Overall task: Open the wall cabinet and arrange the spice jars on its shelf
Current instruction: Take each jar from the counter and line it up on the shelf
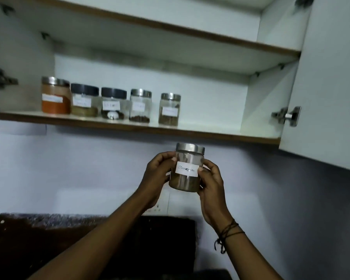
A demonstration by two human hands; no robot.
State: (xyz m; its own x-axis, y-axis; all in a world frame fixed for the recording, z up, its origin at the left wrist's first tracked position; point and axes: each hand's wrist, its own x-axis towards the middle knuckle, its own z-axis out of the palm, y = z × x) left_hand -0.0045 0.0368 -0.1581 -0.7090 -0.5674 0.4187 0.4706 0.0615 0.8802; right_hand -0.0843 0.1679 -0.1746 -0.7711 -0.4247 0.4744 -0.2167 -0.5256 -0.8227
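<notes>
clear glossy jar (187, 174) with brushed-metal lid and matt white paper label. matt white laminate shelf (210, 128), wood-brown edged. shiny metal hinge (287, 116). black matt plastic lids on two shelf jars (85, 100), steel on others. dark thread cord (227, 232) round wrist.

Shelf jar labels (81, 102) too blurred to read.

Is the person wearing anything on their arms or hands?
Both forearms are bare, with no sleeves showing in the picture. The right wrist has thin dark threads wound round it a few times, with a knotted loose end hanging down. The left hand and right hand wear no gloves, and no rings or watch can be seen. The left wrist has nothing on it.
</notes>
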